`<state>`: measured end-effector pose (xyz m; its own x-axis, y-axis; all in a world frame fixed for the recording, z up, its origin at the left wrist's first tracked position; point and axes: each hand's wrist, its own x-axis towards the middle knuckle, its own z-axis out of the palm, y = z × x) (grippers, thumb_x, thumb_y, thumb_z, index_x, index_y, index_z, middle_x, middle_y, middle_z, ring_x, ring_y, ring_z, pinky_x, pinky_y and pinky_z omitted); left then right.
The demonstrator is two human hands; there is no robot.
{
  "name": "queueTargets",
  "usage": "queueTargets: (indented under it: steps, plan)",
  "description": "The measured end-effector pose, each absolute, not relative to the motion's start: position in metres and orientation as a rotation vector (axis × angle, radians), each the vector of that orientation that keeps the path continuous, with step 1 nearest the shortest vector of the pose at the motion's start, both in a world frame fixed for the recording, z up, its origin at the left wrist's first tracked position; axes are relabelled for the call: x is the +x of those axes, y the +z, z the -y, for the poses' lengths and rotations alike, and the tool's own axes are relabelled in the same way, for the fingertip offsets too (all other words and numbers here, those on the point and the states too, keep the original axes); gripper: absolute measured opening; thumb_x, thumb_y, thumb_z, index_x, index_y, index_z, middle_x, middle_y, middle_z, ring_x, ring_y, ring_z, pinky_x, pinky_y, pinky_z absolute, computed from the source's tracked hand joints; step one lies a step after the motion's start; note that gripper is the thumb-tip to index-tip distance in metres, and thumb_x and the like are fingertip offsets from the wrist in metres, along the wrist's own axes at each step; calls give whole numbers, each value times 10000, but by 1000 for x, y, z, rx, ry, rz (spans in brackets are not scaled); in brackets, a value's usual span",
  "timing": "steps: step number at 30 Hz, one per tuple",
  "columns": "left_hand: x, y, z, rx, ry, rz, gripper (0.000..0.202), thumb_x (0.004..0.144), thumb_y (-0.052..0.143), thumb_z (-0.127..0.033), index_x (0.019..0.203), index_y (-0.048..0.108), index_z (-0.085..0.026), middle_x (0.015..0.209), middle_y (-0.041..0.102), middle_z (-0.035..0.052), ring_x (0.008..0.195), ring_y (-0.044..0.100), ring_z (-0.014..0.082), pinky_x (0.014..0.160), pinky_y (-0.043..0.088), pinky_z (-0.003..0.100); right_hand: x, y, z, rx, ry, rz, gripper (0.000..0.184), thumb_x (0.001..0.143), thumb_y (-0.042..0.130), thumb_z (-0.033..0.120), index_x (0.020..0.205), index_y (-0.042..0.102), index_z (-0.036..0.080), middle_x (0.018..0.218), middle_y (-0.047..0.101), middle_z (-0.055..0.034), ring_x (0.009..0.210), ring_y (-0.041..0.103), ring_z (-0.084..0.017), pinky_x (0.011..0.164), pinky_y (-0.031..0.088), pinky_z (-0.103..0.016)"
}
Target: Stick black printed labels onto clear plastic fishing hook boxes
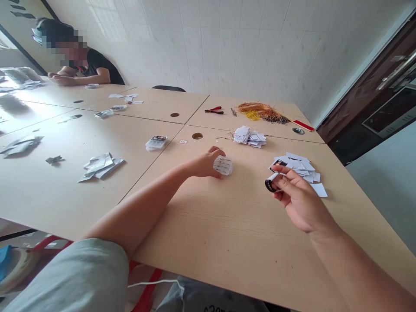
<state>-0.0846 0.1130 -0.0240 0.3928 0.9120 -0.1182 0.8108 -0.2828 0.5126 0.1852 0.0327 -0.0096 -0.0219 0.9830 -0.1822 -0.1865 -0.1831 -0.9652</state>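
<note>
My left hand [205, 164] curves its fingers and thumb round a small clear plastic box [224, 166] on the table. Thin dark marks show through the box. Farther right, my right hand [300, 197] pinches a bent black-and-white piece [270, 184] that looks like a card or label, raised off the tabletop. Just beyond that hand lies a loose pile of white cards [300, 167], with a dark printed card [278, 164] at its left edge.
Neater stacks of white cards [249, 137] stand behind. Red-handled pliers [213, 110] and a bundle of copper-coloured strands [263, 112] lie at the back. Clear packs [156, 142] and white packets [100, 166] are on the left. A person [94, 69] sits at the far left.
</note>
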Motion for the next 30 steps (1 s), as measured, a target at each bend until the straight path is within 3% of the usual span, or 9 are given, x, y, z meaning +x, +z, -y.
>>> queueTargets:
  steps: [3,8,12,15,19,25,30]
  plan:
    - [-81,-22,-105,2172,414,-1461,718,693,817,-356,1329,511,-220,1598,335,172,1359,518,370,1054,521,490,188,-25,-31,-1233,1486,963,422,600,920,382,940,703,260,716,629,41,662,572,-132,557,443,-240]
    - [-56,7,-73,2320,651,-1297,718,754,799,-240,1383,454,-266,1461,459,122,1344,507,334,1117,471,509,187,0,-25,-1131,1492,1006,403,613,934,471,904,736,275,719,599,31,644,526,-123,560,427,-240]
    - [-32,45,-47,2471,873,-1040,739,763,858,-304,1379,450,-300,1419,467,96,1254,557,304,1032,544,461,191,51,-15,-922,1493,1170,376,585,934,551,800,749,304,689,570,36,536,460,-111,497,392,-259]
    - [-20,62,-33,2458,974,-919,793,740,892,-435,1394,455,-339,1378,478,81,1180,585,294,973,581,456,199,87,-8,-692,1512,1466,103,786,838,422,786,758,357,601,489,57,439,380,-92,439,336,-239]
    - [-13,57,-20,2242,1055,-838,886,729,855,-597,1452,407,-345,1390,449,106,1247,546,326,985,591,463,207,106,-2,-655,1448,1698,41,855,779,453,861,779,412,581,450,56,410,388,-91,425,339,-238]
    - [-15,43,-21,1960,1075,-665,840,694,913,-504,1383,442,-414,1382,460,69,1278,531,319,1063,542,479,211,89,1,-609,1439,1632,82,856,787,399,936,769,405,643,515,37,454,439,-91,461,366,-248]
    - [-13,41,-30,1618,953,-574,732,776,864,-350,1345,413,-438,1213,593,27,993,657,226,781,622,367,216,85,-8,-595,1519,1601,89,871,776,365,939,767,421,636,476,50,468,429,-84,485,398,-248]
